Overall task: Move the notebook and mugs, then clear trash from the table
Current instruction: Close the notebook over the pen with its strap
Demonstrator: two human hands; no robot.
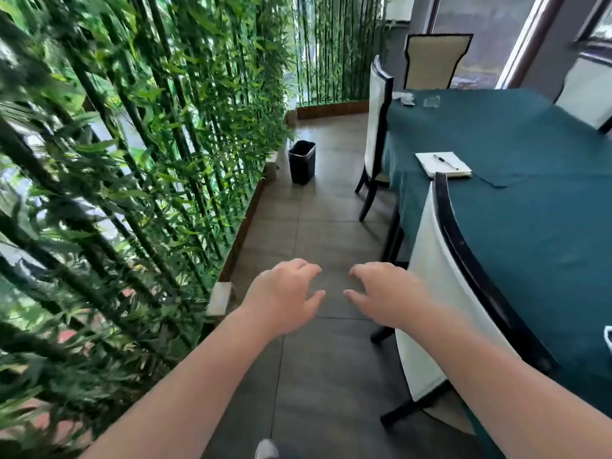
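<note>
A white notebook (pixel 443 164) with a black pen (pixel 445 162) on it lies near the left edge of the table with a teal cloth (pixel 530 200). At the table's far end sit a clear cup (pixel 431 101) and crumpled white trash (pixel 404 97). A white object (pixel 608 337) shows at the right frame edge; I cannot tell what it is. My left hand (pixel 281 294) and my right hand (pixel 385 294) hover over the floor, left of the table, fingers spread and curled, holding nothing.
A black waste bin (pixel 302 162) stands on the tiled floor beside the bamboo hedge (pixel 132 160) on the left. White-backed chairs (pixel 440 283) (pixel 376 127) line the table's left side; another chair (pixel 433 61) stands at the far end. The aisle runs between hedge and chairs.
</note>
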